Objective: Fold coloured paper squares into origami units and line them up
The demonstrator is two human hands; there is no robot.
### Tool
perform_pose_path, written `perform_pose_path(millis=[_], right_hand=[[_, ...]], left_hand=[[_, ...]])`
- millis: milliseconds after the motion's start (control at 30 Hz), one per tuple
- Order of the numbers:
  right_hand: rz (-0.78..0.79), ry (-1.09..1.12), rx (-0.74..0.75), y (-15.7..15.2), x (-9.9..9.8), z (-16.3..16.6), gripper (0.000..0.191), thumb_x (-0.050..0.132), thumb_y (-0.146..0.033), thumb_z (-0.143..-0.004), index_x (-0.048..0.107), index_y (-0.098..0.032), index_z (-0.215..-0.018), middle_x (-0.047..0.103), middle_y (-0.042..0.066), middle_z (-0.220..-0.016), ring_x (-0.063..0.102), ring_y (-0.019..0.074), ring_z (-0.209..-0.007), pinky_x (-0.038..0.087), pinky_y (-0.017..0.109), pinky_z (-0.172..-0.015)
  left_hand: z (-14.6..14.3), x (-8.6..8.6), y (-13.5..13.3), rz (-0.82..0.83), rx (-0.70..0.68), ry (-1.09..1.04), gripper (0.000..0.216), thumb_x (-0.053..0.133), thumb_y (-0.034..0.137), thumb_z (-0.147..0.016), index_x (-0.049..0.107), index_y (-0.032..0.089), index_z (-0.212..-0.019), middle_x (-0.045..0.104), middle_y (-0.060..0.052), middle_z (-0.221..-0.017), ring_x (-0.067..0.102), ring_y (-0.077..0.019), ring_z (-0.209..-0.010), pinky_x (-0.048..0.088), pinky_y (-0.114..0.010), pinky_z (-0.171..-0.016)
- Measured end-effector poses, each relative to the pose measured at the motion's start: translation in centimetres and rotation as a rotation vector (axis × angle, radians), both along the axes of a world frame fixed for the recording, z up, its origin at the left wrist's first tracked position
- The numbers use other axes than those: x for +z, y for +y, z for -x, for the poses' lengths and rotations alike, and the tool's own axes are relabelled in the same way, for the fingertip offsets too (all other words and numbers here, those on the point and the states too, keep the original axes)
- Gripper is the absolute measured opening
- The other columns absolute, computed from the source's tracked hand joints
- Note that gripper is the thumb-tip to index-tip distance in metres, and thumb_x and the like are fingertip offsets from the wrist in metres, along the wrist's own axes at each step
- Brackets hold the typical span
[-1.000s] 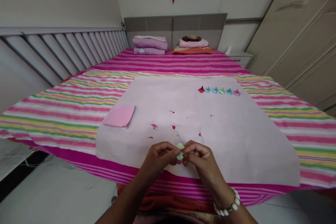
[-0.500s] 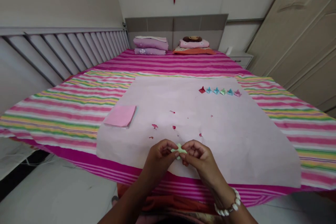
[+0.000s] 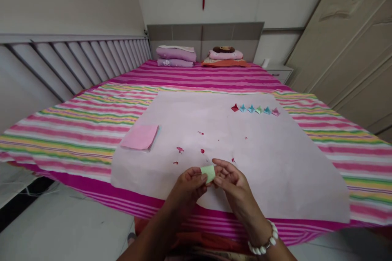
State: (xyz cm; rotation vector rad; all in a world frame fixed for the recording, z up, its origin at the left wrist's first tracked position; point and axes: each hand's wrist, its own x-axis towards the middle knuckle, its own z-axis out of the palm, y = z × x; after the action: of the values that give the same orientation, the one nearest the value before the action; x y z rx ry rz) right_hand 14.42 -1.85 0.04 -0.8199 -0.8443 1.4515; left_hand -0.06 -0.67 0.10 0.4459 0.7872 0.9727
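A small light-green folded paper (image 3: pixel 208 173) is held up between my two hands, just above the near part of the large pale sheet (image 3: pixel 275 179). My left hand (image 3: pixel 189 185) pinches its left side, thumb in front and fingers behind. At its right edge, my right hand (image 3: pixel 234 181) grips with the thumb, while the index finger is raised above the paper. A white bead bracelet (image 3: pixel 265 244) circles my right wrist. Red paper scraps (image 3: pixel 180 150) lie scattered on the sheet beyond my hands.
A stack of pink paper squares (image 3: pixel 141 136) rests at the sheet's left. Several small folded paper boats (image 3: pixel 251 109) stand in a row at the far right. The sheet lies on a bed with a striped cover (image 3: pixel 76 126); folded bedding (image 3: pixel 176 55) is by the headboard.
The green paper went from a pointed, cross-like shape to a flat square facing me. My right index finger has lifted off it. The view has tilted up slightly.
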Motion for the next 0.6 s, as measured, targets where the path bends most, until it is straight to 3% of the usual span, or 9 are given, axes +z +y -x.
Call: perform_pose_path(millis=[167,333,467,600], right_hand=[[0.037,0.034,0.193,-0.2,0.3,-0.7,0.033,0.074,-0.021,-0.070,0.070,-0.020,-0.103,0.068,0.006,-0.102,0.060,0.0189,-0.094,0.046,0.028,-0.084],[-0.020,0.066,0.354,-0.3,0.6,-0.2,0.019,0.075,-0.020,-0.069,0.070,-0.019,-0.088,0.069,0.004,-0.086,0.064,0.0177,-0.075,0.050,0.028,-0.068],[0.059,0.085,0.332,0.0,0.6,-0.1,0.013,0.078,-0.022,-0.068,0.066,-0.018,-0.072,0.064,-0.001,-0.060,0.059,0.0124,-0.051,0.047,0.025,-0.054],[0.130,-0.017,0.161,0.3,0.4,-0.3,0.022,0.086,-0.022,-0.056,0.065,-0.015,-0.061,0.063,-0.003,-0.053,0.054,0.0077,-0.049,0.043,0.018,-0.051]], left_hand=[[1.0,-0.1,-0.3,0.087,-0.266,-0.225,0.029,0.083,0.017,-0.062,0.064,0.011,-0.083,0.064,0.001,-0.070,0.061,-0.0044,-0.056,0.046,-0.012,-0.055],[0.9,-0.4,-0.7,0.132,-0.315,-0.236,0.027,0.083,0.019,-0.062,0.065,0.013,-0.082,0.064,0.002,-0.067,0.062,-0.0051,-0.058,0.045,-0.012,-0.055],[1.1,-0.2,-0.6,0.014,-0.333,-0.005,0.025,0.074,0.034,-0.072,0.063,0.013,-0.079,0.063,-0.001,-0.068,0.060,-0.0073,-0.059,0.043,-0.015,-0.053],[1.6,0.8,0.1,-0.270,-0.153,0.394,0.027,0.068,0.042,-0.077,0.066,0.015,-0.082,0.065,-0.002,-0.077,0.059,-0.0106,-0.072,0.047,-0.021,-0.067]])
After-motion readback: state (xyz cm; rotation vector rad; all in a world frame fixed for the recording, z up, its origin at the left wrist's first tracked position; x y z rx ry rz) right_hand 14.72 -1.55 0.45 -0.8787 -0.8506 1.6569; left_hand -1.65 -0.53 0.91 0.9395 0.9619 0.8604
